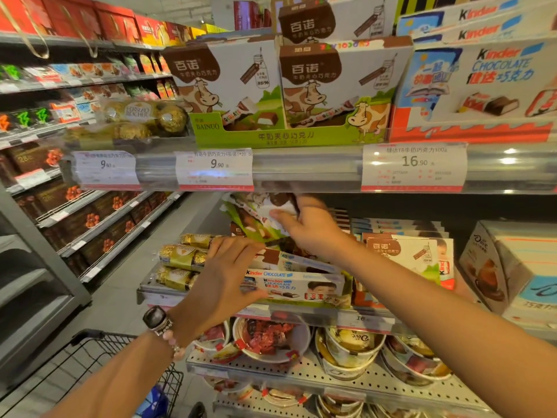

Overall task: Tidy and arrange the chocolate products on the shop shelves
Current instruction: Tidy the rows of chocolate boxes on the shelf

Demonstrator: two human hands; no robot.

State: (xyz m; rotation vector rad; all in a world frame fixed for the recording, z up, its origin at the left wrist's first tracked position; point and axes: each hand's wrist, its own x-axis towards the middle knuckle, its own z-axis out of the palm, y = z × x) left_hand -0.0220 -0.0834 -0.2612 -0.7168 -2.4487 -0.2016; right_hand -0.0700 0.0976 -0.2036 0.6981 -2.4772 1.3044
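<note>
Grey floor runs between metal shelving.

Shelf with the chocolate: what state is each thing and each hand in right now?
Right hand: grips a cow-print chocolate box, lifted and tilted under the upper shelf.
Left hand: open, fingers spread against the Kinder boxes, which lie flat at the shelf front.
Gold chocolate packs: stacked, lying on their sides.
Green display tray: open at the front, boxes upright inside.
Dove tubs: lidded, upright.
</note>
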